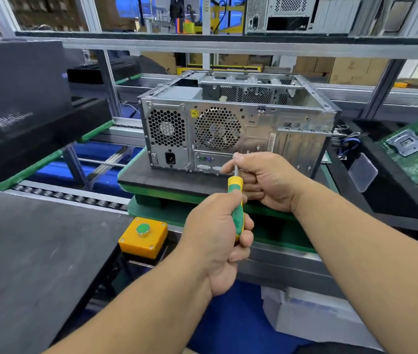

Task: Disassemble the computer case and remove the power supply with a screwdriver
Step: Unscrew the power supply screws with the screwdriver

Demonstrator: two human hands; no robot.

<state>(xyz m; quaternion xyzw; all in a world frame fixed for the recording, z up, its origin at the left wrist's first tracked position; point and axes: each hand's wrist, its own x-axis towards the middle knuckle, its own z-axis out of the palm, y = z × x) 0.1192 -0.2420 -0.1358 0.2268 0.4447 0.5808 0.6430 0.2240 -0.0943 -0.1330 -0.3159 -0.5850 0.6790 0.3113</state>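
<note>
Screwdriver (236,200) handle sits gripped in the left hand (215,241), its shaft pinched by the right hand (266,182), just before the computer case (236,123). Side panel is off; power supply (167,134) remains mounted rear-left.

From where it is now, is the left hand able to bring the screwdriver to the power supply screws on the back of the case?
Probably yes. The left hand grips the screwdriver, the case shows its back panel, and nothing stands before the power supply. The right hand pinches the shaft and must follow or release.
</note>
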